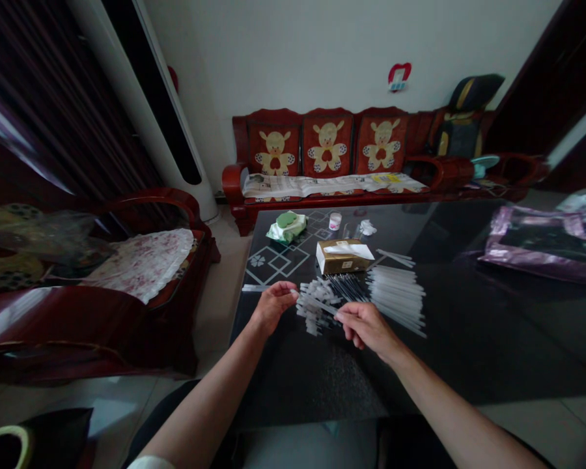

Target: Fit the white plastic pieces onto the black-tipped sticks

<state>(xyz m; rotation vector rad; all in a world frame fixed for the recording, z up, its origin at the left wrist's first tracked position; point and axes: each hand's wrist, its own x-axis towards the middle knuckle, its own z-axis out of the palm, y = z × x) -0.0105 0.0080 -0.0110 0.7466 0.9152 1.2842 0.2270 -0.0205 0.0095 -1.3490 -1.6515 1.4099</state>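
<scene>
My right hand point(364, 326) is closed on one end of a slim translucent white tube point(321, 303), which points left toward my other hand. My left hand point(276, 303) is pinched closed just past the tube's far end, with a small whitish piece at its fingertips, too small to name. Below and between the hands lies a heap of short white pieces point(315, 322). Beside it are several thin black sticks point(346, 286). A row of long translucent tubes point(398, 293) lies to the right of them.
Behind the heap stands a tissue box point(344, 265). Farther back on the dark table point(293, 384) are a green wipes pack point(287, 228), a small white jar point(334, 221) and crumpled tissue point(368, 227). A purple-edged bag point(542, 251) lies at right. A few tubes point(254, 288) rest at the left edge.
</scene>
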